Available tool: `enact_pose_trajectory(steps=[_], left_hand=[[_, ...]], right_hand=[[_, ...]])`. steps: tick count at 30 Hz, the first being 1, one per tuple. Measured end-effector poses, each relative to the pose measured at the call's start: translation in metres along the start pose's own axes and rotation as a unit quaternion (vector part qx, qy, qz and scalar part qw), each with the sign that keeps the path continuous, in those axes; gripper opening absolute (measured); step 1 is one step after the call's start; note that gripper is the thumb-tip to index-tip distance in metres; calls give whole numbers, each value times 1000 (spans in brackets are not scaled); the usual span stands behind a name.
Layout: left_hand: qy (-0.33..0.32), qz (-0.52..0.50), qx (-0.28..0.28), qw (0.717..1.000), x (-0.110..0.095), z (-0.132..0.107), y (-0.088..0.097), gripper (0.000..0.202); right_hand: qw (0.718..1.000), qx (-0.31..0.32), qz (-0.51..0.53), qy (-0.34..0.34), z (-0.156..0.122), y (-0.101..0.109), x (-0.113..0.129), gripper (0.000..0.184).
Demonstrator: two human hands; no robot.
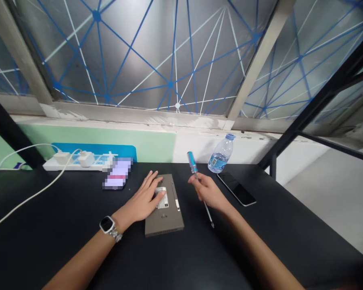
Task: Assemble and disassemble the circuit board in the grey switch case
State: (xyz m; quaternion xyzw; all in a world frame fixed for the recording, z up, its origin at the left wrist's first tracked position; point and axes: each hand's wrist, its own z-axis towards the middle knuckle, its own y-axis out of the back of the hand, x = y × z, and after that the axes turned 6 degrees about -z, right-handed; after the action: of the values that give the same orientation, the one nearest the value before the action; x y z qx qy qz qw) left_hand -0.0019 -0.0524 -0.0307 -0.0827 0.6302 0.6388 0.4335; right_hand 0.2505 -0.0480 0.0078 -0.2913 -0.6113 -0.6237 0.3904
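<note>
A flat grey-brown rectangular device (165, 221) with a white label and a vented front edge lies on the black table. My left hand (147, 198) rests on its left side, fingers stretched out and thumb across the label. To the right of the device, my right hand (206, 189) is closed around a screwdriver (192, 162) near where the shaft meets the handle. Its blue, shiny handle points up and away, while the metal shaft slants down toward me, its tip apart from the device. A watch with a metal band is on my left wrist.
Behind my right hand stand a water bottle (221, 155) and, lying flat, a black phone (236, 189). At the back left are a white power strip (50, 164) with chargers and cables, and a blurred-out phone-like object (117, 174). A wall and window border the far edge.
</note>
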Motion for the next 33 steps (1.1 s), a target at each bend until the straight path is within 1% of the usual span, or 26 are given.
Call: enact_pose_trajectory(steps=[1,3,6,7,9,11,12,13,15,16,18,19,20,21,22,24,26,28,30,32,33], left_hand=[[5,-13,-3,1000,-1,0,-2,51],[10,-30,-13,999,-1,1,-2,50],[9,-32,-34,999,-3,1,2,48],[7,-22,-47,999,-4,1,4,48],[12,17,-89,996,-7,0,9,49],[46,72,-136,987,-11,-1,15,50],[75,99,-148,981,-14,-2,19,49],[107,120,-146,976,-17,-2,21,47],[160,151,-107,970,-23,-4,25,42],[174,162,-84,968,-25,-5,25,42],[181,177,-58,966,-27,-6,23,43],[177,180,-56,966,-27,-6,22,43],[171,178,-58,967,-26,-6,20,42],[164,173,-61,969,-26,-5,18,42],[158,166,-63,971,-25,-5,17,41],[153,150,-63,975,-25,-3,17,41],[153,132,-70,977,-28,-3,20,40],[144,104,-92,980,-33,-3,25,38],[118,53,-129,983,-39,-4,30,35],[82,-16,-168,982,-43,-5,34,32],[64,-53,-183,980,-44,-6,34,32]], right_hand=[[998,5,-63,6,0,0,-3,23],[983,4,-184,12,0,-1,-9,19],[947,11,-320,-26,-2,-1,-13,12],[935,14,-351,-43,-2,0,-13,11],[916,21,-395,-67,-4,3,-13,11],[903,31,-420,-78,-6,6,-11,13],[899,35,-429,-81,-8,8,-10,13],[895,38,-435,-85,-9,9,-9,14],[892,34,-443,-88,-11,8,-5,16],[892,21,-444,-79,-13,7,-3,18],[895,-18,-444,-30,-16,0,4,26],[897,-38,-440,8,-19,-5,7,30],[899,-43,-433,48,-21,-11,10,35],[905,-33,-418,76,-24,-17,13,39],[913,-9,-396,95,-27,-24,16,42],[929,32,-348,122,-32,-34,19,43],[950,53,-277,135,-35,-38,21,38],[973,57,-171,147,-34,-37,24,39],[987,48,-40,149,-33,-32,28,49],[987,41,73,134,-31,-26,32,62],[985,39,109,125,-31,-22,34,67]])
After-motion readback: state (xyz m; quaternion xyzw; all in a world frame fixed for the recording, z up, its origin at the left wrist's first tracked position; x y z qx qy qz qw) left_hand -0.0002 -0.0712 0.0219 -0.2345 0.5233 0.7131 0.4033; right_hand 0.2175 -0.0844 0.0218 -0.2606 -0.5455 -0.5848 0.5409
